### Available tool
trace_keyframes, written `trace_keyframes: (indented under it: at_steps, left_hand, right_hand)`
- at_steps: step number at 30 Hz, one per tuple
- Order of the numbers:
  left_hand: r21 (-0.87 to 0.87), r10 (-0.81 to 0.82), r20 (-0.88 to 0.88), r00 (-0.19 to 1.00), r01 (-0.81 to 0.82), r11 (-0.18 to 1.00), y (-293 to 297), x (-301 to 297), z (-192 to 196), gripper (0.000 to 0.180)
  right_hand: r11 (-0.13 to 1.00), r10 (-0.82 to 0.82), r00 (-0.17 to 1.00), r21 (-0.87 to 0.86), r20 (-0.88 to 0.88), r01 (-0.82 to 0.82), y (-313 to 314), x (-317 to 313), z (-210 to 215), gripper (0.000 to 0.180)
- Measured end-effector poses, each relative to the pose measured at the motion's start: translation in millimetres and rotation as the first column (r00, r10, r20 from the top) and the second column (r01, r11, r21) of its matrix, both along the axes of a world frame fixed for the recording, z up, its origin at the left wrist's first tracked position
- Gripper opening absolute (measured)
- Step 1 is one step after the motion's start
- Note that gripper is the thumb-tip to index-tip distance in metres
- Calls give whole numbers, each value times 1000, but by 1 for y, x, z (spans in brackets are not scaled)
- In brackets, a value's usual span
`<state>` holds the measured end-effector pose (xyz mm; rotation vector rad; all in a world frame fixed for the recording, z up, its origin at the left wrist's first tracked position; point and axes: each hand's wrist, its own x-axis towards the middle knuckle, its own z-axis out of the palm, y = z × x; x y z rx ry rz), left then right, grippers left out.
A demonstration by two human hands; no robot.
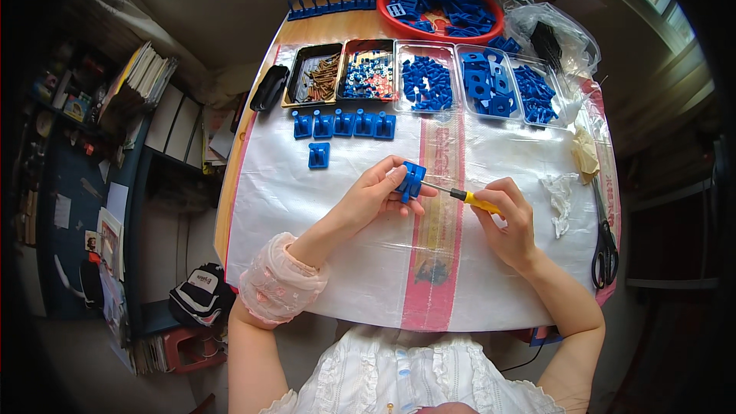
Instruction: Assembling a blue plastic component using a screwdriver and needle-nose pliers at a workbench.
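Note:
My left hand (387,190) grips a small blue plastic bracket (412,176) over the middle of the table, thumb on its near side. My right hand (506,218) is closed round the yellow and black handle of a screwdriver (479,201). Its thin metal shaft points left and meets the bracket's right side; the tip itself is too small to make out. Beyond my left hand a single blue bracket (319,156) stands on the sheet. Behind that one, several similar blue brackets (343,124) are lined up in a row.
Along the back are trays of brass-coloured screws (319,77), small nuts (366,75) and blue plastic parts (426,83). Farther back sits a red basin (386,17) of blue pieces. Black scissors (605,254) and crumpled white paper (560,201) lie at right; a black case (269,88) at left.

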<state>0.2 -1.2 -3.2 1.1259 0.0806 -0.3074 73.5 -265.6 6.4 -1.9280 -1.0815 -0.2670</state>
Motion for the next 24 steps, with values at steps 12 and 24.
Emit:
trace_keyframes:
  at_steps: [12, 24]
  left_hand:
    - [-258, 16, -109, 994, -44, 965, 3, 0, 6, 27]
    - [-464, -23, -162, 987, -55, 884, 7, 0, -1, 32]
  right_hand:
    - [1000, -2, 988, 5, -152, 3, -2, 0, 4, 27]
    - [999, 28, 988, 33, -149, -23, -5, 2, 0, 20]
